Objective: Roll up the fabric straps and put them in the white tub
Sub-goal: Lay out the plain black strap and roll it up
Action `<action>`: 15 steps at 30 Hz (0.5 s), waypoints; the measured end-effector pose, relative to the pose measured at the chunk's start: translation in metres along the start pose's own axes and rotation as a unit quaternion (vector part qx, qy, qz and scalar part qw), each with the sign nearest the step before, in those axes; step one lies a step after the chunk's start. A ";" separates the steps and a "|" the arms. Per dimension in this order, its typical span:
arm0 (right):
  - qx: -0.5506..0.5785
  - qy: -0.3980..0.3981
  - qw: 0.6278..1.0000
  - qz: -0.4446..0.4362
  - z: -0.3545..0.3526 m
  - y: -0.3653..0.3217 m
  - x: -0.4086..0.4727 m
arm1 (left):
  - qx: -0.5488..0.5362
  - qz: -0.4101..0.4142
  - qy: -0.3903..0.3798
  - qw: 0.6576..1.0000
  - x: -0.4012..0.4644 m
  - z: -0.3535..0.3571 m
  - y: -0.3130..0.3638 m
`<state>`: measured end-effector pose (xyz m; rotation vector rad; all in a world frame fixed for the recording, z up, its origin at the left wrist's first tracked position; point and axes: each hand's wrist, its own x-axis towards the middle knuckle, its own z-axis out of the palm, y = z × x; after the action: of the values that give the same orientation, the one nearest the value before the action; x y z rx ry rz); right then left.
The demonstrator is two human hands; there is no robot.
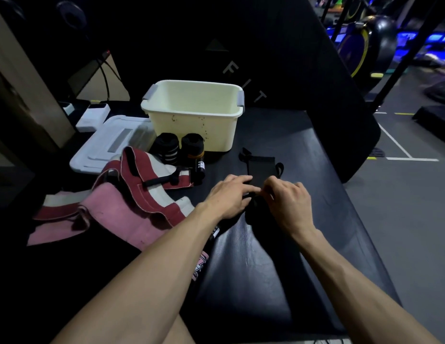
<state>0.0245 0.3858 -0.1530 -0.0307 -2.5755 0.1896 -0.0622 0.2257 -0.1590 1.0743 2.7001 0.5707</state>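
1. Black fabric strap lies flat on the dark padded counter, its near end gathered under both hands, its far end reaching toward the tub with a thin loop at its right side.
2. Left hand rests on the strap's near end with fingers stretched forward over it, pressing it down.
3. Right hand has its fingers curled, pinching the same near end right beside the left fingertips.
4. Left of the hands, red, pink and white fabric straps lie in a loose heap on the counter.
5. Beyond the heap, two rolled black straps stand side by side, touching the tub's front wall.
6. White tub sits upright at the far end; its inside shows no straps.
7. White lid lies flat left of the tub.
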 end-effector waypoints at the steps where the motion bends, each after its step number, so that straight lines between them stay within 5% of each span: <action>1: -0.007 0.015 1.000 -0.003 0.001 0.000 -0.002 | 0.003 -0.001 -0.002 1.000 0.000 0.000 0.000; 6: -0.010 0.024 0.998 -0.057 -0.003 0.001 -0.017 | -0.005 -0.009 -0.004 1.000 0.001 0.000 0.001; 15: 0.051 -0.102 0.991 -0.074 -0.006 0.020 -0.036 | -0.017 -0.007 0.004 1.000 0.000 0.002 0.000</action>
<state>0.0579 0.4044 -0.1695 0.2279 -2.7528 0.2824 -0.0612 0.2263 -0.1610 1.0463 2.6931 0.6172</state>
